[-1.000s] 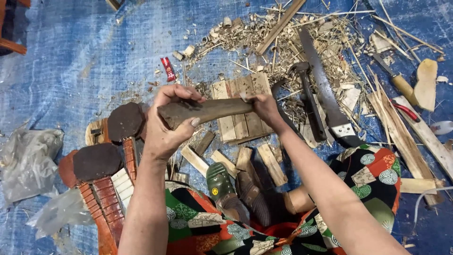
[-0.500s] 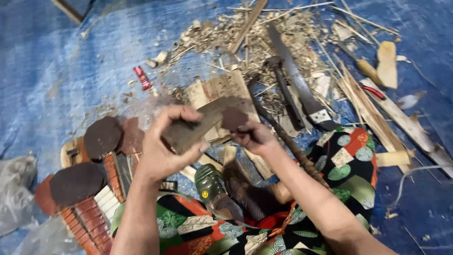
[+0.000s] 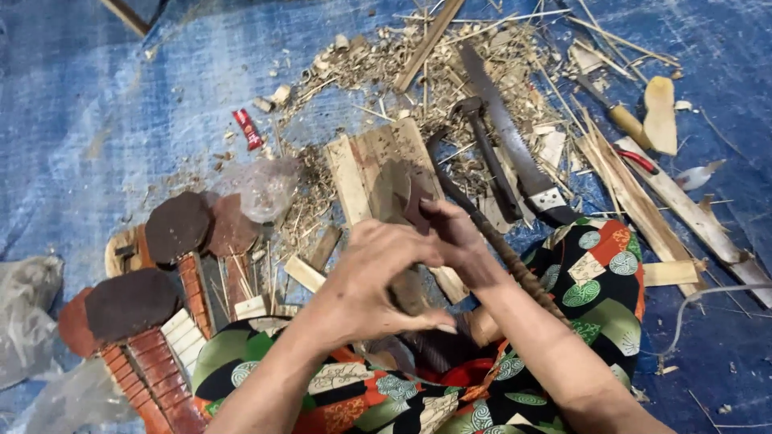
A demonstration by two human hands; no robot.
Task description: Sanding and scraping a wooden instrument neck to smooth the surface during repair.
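Head view: person seated on blue tarp (image 3: 121, 104), patterned cloth over lap. Left hand (image 3: 374, 281) and right hand (image 3: 450, 233) both closed on a dark wooden piece (image 3: 402, 193), held tilted above the lap, approx. mid-tarp, over a slatted wood board (image 3: 378, 161). Saw (image 3: 507, 137) and hammer (image 3: 486, 153) lie toward far edge among wood shavings (image 3: 378, 60). Dark round discs (image 3: 177, 225) near left edge, by stacked red-brown wood strips (image 3: 153, 362).

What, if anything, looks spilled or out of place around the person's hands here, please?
Wood shavings and splinters lie strewn over the blue tarp beyond the wooden board, with a saw and hammer lying among them. Nothing looks broken; both hands grip a dark wooden piece.
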